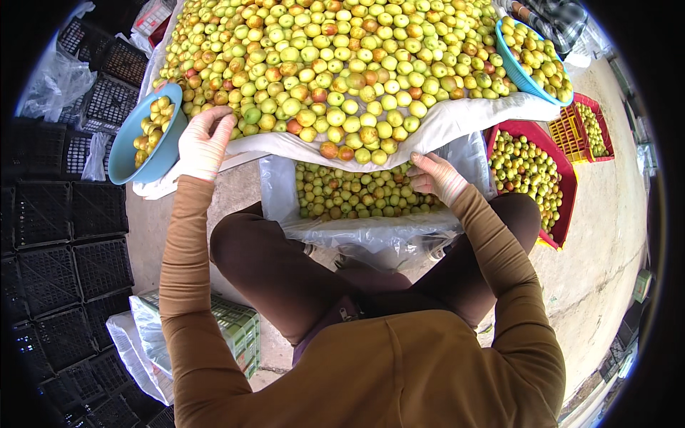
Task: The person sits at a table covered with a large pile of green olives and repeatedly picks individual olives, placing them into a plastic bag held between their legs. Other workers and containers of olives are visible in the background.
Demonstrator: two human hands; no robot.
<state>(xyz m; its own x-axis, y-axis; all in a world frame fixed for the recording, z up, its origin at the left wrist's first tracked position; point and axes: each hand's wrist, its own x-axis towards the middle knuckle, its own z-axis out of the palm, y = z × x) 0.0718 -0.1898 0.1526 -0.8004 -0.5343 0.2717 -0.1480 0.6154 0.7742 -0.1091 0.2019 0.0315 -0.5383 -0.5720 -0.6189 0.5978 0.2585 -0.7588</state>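
Observation:
A broad heap of yellow-green jujubes [321, 69], some with red-brown patches, lies on a white cloth [471, 113] over a raised surface. My left hand [206, 142], in a pale glove, is at the heap's near left edge with bent fingers; whether anything is between them cannot be made out. At the cloth's sagging front edge, my right hand [436, 177] pinches the fabric, its other fingers curled below. Several jujubes rest in that sag. Under it stands a container lined with clear plastic [374, 232], holding more jujubes [364, 195] between my knees.
A blue basin [126, 142] with jujubes sits left, a turquoise basket [511, 67] of them right. Red crates [567, 198] of jujubes stand on the concrete floor [594, 241]. Black crates [45, 214] line the left, near a green crate [235, 326]. Another person's sleeve [562, 21] shows upper right.

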